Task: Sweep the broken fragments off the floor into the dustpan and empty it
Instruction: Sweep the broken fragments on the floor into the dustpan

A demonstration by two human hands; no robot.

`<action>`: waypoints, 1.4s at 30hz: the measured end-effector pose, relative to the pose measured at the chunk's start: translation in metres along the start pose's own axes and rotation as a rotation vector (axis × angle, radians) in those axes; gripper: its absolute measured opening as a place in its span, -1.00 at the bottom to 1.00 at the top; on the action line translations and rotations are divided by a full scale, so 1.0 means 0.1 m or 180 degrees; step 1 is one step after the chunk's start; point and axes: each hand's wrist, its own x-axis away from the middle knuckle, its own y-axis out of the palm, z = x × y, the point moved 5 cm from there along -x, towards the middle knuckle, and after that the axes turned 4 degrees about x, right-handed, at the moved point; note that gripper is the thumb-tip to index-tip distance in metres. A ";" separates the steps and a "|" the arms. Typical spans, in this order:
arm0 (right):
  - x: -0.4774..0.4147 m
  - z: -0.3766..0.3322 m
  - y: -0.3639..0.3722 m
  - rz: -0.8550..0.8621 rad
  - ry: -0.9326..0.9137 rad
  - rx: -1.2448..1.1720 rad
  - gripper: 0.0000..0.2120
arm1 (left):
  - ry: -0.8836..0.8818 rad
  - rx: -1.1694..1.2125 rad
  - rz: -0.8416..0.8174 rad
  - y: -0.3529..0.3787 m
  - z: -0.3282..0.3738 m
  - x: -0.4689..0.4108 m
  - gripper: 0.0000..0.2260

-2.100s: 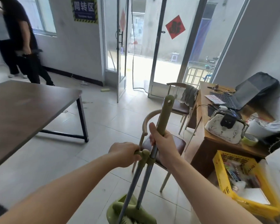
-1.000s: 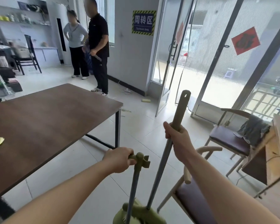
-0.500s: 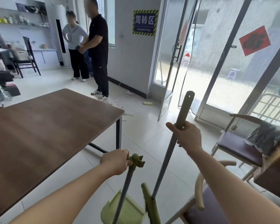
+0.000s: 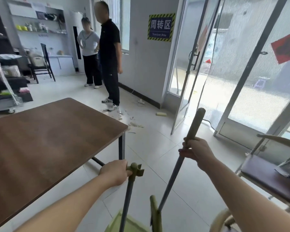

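Observation:
My left hand [image 4: 115,173] grips the olive top of the dustpan's long handle [image 4: 128,195]; the green dustpan [image 4: 129,223] hangs at the bottom edge of the view. My right hand [image 4: 195,152] holds the broom's handle [image 4: 193,126] just below its olive grip, and the broom head [image 4: 155,213] is separate from the pan, to its right. Pale broken fragments [image 4: 134,124] lie scattered on the white tiles beyond the table's far corner, a couple of metres ahead of both hands.
A brown table [image 4: 45,141] with black legs fills the left. Two people [image 4: 107,54] stand by the fragments. An open glass door [image 4: 186,81] is ahead on the right. A wooden chair [image 4: 271,174] stands at right. A small yellowish roll [image 4: 161,114] lies near the door.
The view has turned left from the desk toward the table and people. The broom has come apart from the dustpan, with my hands now spread wider, and the fragments are nearer.

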 end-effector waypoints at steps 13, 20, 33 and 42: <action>-0.86 -0.01 -0.04 -0.0741 0.0945 -0.0537 -0.55 | -0.0144 0.0360 0.0130 0.00 0.49 -0.91 -0.78; -1.27 0.04 0.04 -0.0856 0.1172 -0.0412 -0.54 | -0.0163 0.0587 0.0240 -0.01 0.59 -1.47 -0.76; -2.40 -0.19 0.26 -0.0585 0.0862 -0.0420 -0.93 | -0.0108 0.0764 -0.0032 -0.19 0.64 -2.81 -0.79; -3.22 -0.22 0.48 -0.0457 0.0577 -0.0462 -0.82 | -0.0100 0.0828 -0.0204 -0.35 0.54 -3.59 -0.79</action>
